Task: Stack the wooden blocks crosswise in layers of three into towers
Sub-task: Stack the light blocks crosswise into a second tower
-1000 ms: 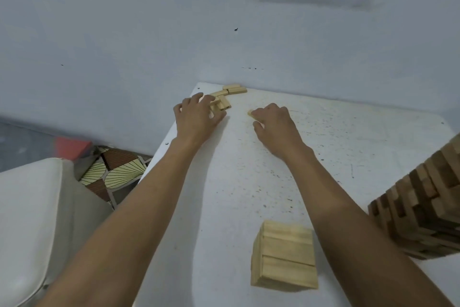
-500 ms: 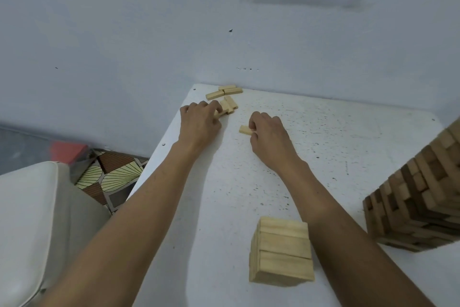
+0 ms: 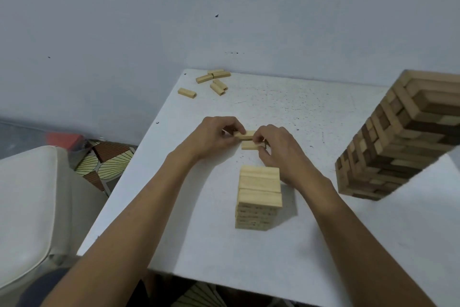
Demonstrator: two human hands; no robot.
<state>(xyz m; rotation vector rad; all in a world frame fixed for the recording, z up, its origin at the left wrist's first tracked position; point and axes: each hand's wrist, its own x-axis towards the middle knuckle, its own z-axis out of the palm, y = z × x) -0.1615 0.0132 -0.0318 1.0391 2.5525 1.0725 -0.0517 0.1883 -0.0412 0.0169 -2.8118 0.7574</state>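
A short tower of pale wooden blocks (image 3: 258, 197) stands in the middle of the white table (image 3: 199, 232). Just behind it, my left hand (image 3: 214, 137) and my right hand (image 3: 276, 147) meet over the table, each with fingers curled. Between them they hold pale blocks: an upper block (image 3: 245, 134) pinched from both ends and a lower block (image 3: 249, 145) under my right fingers. Several loose blocks (image 3: 214, 81) lie at the far left corner of the table.
A tall tower of mixed light and dark blocks (image 3: 398, 137) rises at the table's right. A white padded seat (image 3: 27, 202) stands left of the table, above a patterned floor. A plain wall runs behind the table's far edge.
Both hands have drawn back from the loose blocks at the far corner toward the short tower, bringing blocks with them. They have come together, and the view now looks down more steeply.
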